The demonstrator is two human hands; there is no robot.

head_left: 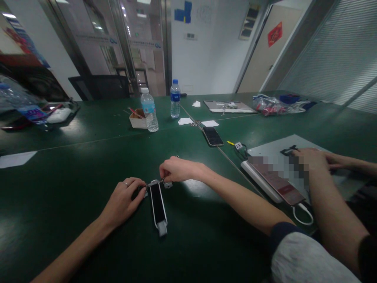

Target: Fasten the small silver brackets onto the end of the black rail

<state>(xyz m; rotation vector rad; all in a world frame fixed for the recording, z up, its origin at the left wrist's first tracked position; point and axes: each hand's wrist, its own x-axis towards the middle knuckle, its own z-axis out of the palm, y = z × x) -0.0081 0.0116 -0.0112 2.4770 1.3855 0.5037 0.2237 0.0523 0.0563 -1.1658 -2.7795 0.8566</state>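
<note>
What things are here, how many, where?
Table: 1, green, middle
Strap-like object: 1, black with pale edges, near centre
Bottles: 3, clear, two far centre, one left
Box: 1, pale, beside bottles
Phones: 2, dark and reddish, centre and right
Bar: 1, white, right
Papers: several, white, left and far centre
Boards: 2, grey, far and right
Bag: 1, clear, far right
Chair: 1, black, behind table
Door: 1, beige, back right
Clutter: uncounted, blurred, left
Co-worker's arms: 2, bare, right
Left grip: 1, ringed, object's left
Right grip: 1, bare, object's right

Open tabletop (pixel 88 161) left of hands (pixel 123 198), bottles (pixel 150 112) beyond, co-worker's arm (pixel 331 212) rightward
</note>
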